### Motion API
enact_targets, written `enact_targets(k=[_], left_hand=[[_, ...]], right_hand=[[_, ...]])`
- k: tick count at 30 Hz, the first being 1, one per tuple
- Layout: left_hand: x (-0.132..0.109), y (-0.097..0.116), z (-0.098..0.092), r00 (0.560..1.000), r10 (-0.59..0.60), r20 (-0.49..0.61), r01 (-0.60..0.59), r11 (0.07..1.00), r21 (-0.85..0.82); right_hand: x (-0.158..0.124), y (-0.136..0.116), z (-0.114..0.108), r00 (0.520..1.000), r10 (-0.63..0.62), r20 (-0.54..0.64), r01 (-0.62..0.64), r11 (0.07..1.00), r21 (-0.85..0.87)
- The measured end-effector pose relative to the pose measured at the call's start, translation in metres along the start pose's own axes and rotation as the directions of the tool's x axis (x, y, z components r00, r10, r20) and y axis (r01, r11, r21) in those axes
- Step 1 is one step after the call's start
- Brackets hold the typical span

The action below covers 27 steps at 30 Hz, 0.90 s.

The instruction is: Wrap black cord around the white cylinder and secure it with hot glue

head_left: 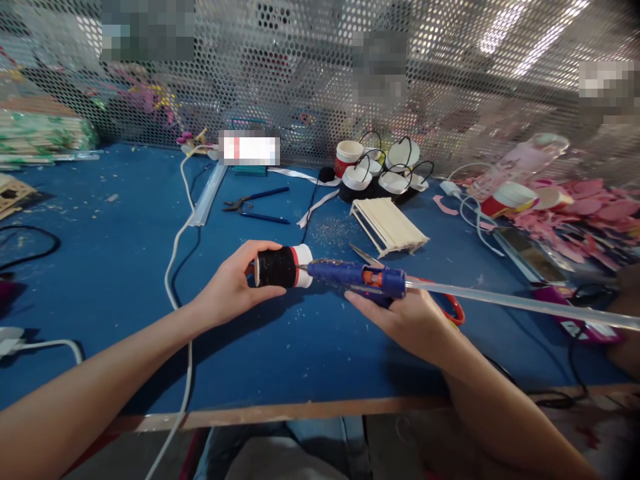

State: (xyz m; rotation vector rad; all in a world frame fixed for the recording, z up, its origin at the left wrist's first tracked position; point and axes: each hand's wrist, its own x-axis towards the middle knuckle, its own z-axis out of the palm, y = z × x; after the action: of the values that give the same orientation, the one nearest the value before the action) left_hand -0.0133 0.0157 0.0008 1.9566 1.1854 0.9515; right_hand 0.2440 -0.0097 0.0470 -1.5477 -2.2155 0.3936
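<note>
My left hand [239,283] grips a small paper cup [277,268] lying on its side above the table. Black cord or yarn wraps most of the cup, with a red line and a white band at its right end. My right hand [415,320] is closed round the handle of a blue hot glue gun [360,277]. Its nozzle points left and meets the cup near the red line; whether it touches cannot be made out. A long clear glue stick [500,301] sticks out of the gun's back. Scissors with red handles [454,310] lie partly hidden behind my right hand.
Blue-handled pliers [265,205], white ribbon strips [317,208] and a bundle of wooden sticks [393,225] lie beyond my hands. Several cups with black handles [395,180] stand at the back. A white cable [176,267] crosses the left side. A phone [530,255] lies at right.
</note>
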Motion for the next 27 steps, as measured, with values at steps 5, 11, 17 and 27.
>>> enact_targets(k=[5, 11, 17, 27], left_hand=[[-0.001, 0.002, 0.0, 0.999, 0.048, 0.009, -0.048, 0.999, -0.009], [0.0, 0.002, 0.0, 0.999, 0.047, -0.002, -0.047, 0.999, 0.012], [0.001, 0.002, 0.0, 0.995, -0.099, -0.003, 0.099, 0.992, -0.078], [-0.001, 0.002, -0.001, 0.988, 0.153, -0.018, -0.15, 0.981, 0.124]], right_hand=[[0.0, 0.005, 0.004, 0.998, -0.005, -0.056, 0.005, 1.0, 0.006], [-0.002, 0.002, 0.0, 0.994, -0.085, -0.065, 0.08, 0.994, -0.075], [-0.003, -0.007, -0.008, 0.979, -0.198, -0.047, 0.196, 0.98, -0.04], [-0.005, 0.001, -0.002, 0.989, -0.126, -0.076, 0.121, 0.99, -0.066]])
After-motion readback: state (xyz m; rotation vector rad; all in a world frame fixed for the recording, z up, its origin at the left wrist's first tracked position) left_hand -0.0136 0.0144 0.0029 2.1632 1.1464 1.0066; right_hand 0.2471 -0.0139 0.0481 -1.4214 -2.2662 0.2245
